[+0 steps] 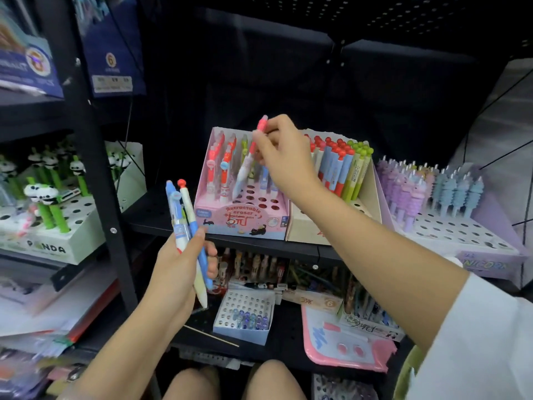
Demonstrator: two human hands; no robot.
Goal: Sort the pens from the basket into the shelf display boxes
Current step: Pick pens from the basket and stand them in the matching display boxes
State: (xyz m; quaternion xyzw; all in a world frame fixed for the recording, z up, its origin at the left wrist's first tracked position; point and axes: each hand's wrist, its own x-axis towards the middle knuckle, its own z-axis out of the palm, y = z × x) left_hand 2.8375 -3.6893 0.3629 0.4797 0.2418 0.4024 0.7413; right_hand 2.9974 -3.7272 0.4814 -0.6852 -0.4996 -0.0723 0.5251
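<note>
Person crouched at the shelf, mid-insert. Right hand pinches a pink-capped pen near its top, tip angled down into the pink box, just over the holed tray, among the red and green pens already standing in the back rows. Can't tell if the tip has entered a hole yet; blur there. Left hand is curled round two more pens, a blue one and a white one with a red ball top, held upright in front of the shelf edge, apart from the box. Basket isn't in view. Step in hand looks like seating this pen in the pink box; several front holes are free. Next move likely needs the tip lined up with a free hole, pushed down until the pen stands, then the fingers let go. The red-ball pen probably belongs in the beige box just beside, which holds matching tops. Risk: knocking neighbours while lowering.
</note>
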